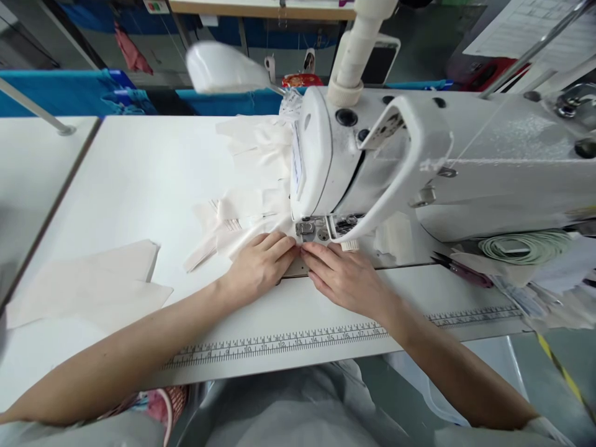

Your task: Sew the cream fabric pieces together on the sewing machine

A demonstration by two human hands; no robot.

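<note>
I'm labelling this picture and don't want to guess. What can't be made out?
Head view: what lies under the left hand and right hand, hidden by them.
Head view: right end of the machine, cut off by the right edge.
Head view: print on the paper, too blurred to read.

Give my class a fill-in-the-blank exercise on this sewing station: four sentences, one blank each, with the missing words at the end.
In the picture, the bunched pale cloth lies to the ____ of the presser foot.
The sewing machine is mostly ____ in colour.
The printed scale runs along the ____ edge (front or back) of the table.
The coiled cord and snips lie toward the picture's ____ side.
Missing words: left; white; front; right.
</note>
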